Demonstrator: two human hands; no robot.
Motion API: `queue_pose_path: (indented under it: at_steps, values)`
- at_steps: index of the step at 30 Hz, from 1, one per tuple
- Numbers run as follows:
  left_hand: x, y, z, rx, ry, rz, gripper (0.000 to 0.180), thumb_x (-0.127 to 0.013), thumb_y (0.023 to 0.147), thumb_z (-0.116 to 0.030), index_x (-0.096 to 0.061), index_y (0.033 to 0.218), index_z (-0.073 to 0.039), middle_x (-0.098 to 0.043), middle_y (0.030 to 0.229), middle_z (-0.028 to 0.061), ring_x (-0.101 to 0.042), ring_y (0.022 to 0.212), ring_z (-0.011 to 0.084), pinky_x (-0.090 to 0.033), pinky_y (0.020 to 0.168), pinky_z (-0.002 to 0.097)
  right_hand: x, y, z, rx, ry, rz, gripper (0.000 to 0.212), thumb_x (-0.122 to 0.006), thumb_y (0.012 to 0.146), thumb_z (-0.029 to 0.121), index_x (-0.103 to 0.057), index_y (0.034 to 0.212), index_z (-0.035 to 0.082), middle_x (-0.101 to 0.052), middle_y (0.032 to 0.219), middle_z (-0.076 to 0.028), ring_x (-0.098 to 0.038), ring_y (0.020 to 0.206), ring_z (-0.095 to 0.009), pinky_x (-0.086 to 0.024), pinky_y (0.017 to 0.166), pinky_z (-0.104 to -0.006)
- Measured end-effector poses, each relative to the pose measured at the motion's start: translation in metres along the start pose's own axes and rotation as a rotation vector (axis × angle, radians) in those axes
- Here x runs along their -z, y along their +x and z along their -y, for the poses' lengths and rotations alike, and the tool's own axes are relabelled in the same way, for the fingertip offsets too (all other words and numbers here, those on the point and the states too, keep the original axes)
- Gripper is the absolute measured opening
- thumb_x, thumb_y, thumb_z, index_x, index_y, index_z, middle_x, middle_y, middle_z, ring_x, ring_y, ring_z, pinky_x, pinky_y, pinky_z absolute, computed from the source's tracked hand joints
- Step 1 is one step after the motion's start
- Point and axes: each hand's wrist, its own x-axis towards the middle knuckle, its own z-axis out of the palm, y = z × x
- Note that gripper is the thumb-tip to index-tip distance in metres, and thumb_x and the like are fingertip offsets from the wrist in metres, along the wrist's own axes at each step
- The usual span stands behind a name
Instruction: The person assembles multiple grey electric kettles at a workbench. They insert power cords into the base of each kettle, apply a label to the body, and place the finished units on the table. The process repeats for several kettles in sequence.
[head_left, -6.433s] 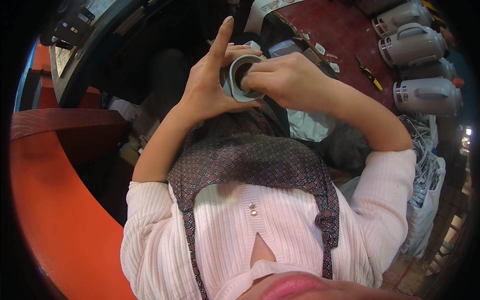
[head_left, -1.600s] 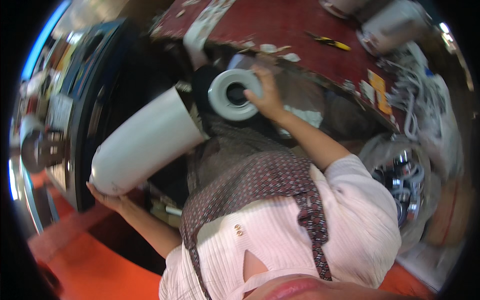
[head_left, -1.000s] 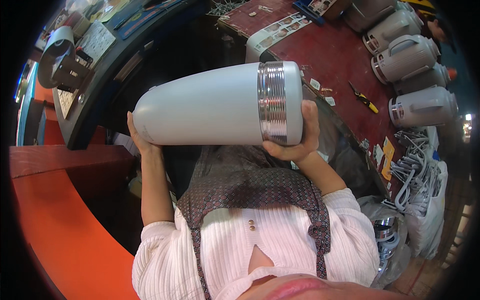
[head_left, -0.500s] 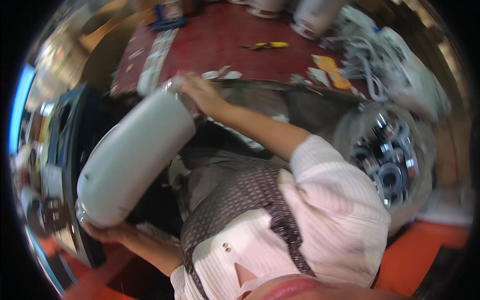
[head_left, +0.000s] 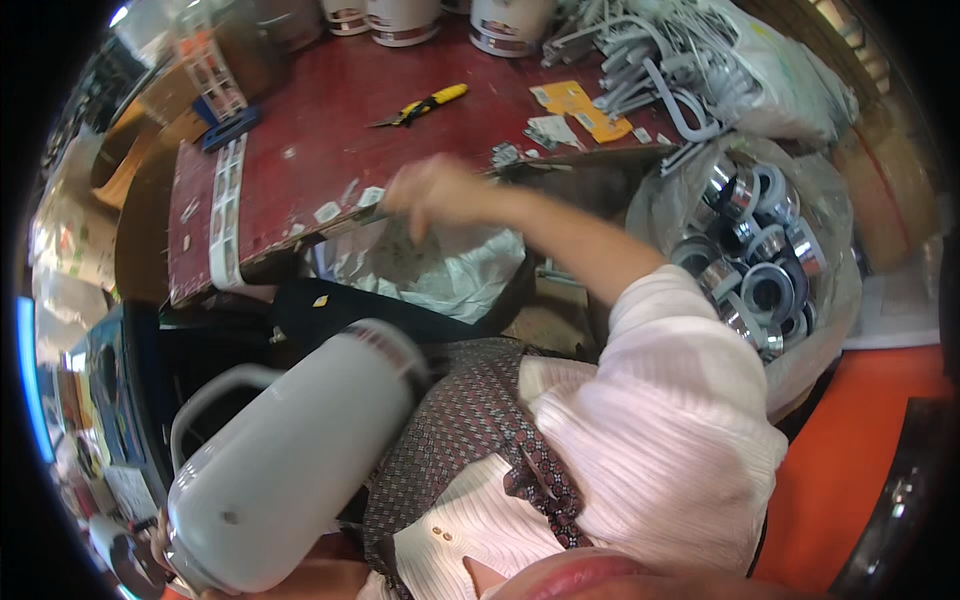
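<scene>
Left hand (head_left: 163, 548) holds the grey jug (head_left: 290, 455) by its rounded end, short of the table (head_left: 330, 110), long axis slanting toward its near edge. Right hand (head_left: 430, 195) apart, apparently above that edge; blur hides its grip.

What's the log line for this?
left hand: holding slanted grey jug | right hand: blurred, near edge of red table | on table: yellow-black tool

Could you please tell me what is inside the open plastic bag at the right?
The open plastic bag contains a pile of ring-shaped parts, with shiny silver bands and grey rims. Only the upper ones show; whatever lies beneath them is covered.
</scene>
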Motion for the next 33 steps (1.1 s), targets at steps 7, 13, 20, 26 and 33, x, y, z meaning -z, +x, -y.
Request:
queue_pose_path:
  at_steps: [7,13,20,26,33]
  values:
    - [-0.017,-0.022,0.031,0.268,0.188,-0.181,0.032,-0.065,0.092,-0.026,-0.071,0.109,0.001,-0.061,0.12,0.025,-0.059,0.111,0.0357,-0.049,0.095,0.0505,0.268,-0.159,-0.022,-0.391,-1.182,-1.147,0.015,-0.063,0.09,0.019,-0.072,0.099,0.011,-0.071,0.095,-0.006,-0.066,0.09,-0.025,-0.052,0.079,-0.0379]
    - [-0.035,-0.004,0.024,0.466,-0.117,0.465,0.046,-0.056,0.096,-0.018,-0.051,0.135,0.005,-0.043,0.149,0.0146,-0.042,0.135,0.0262,-0.031,0.113,0.0389,0.374,-0.141,0.001,-0.474,-1.814,-0.946,0.031,-0.068,0.083,0.031,-0.073,0.113,0.021,-0.066,0.118,-0.007,-0.055,0.118,-0.035,-0.044,0.098,-0.0502]
    - [-0.06,-0.023,0.011,0.482,-0.258,0.407,0.013,-0.068,0.089,-0.006,-0.059,0.085,0.002,-0.051,0.139,0.0129,-0.052,0.119,0.0211,-0.037,0.102,0.0319,0.422,-0.134,-0.02,-0.829,-1.797,-0.632,0.043,-0.065,0.086,0.05,-0.072,0.117,0.022,-0.068,0.117,-0.009,-0.056,0.118,-0.032,-0.038,0.099,-0.056]
    - [-0.066,-0.029,0.023,0.3,0.017,0.313,0.03,-0.078,0.085,-0.012,-0.056,0.07,0.003,-0.056,0.128,0.0126,-0.055,0.113,0.022,-0.04,0.098,0.0328,0.39,-0.042,0.112,0.064,-1.77,-0.931,0.038,-0.08,0.074,0.035,-0.069,0.097,0.007,-0.067,0.089,-0.014,-0.063,0.086,-0.035,-0.05,0.074,-0.0454]
    - [-0.098,-0.027,0.018,0.279,0.154,0.269,0.023,-0.077,0.086,-0.019,-0.069,0.08,0.003,-0.056,0.12,0.0135,-0.056,0.11,0.0262,-0.042,0.098,0.0338,0.19,-0.022,0.178,0.683,-0.964,-0.595,0.028,-0.08,0.076,0.024,-0.072,0.091,0.003,-0.071,0.093,-0.014,-0.069,0.083,-0.027,-0.054,0.073,-0.0369]
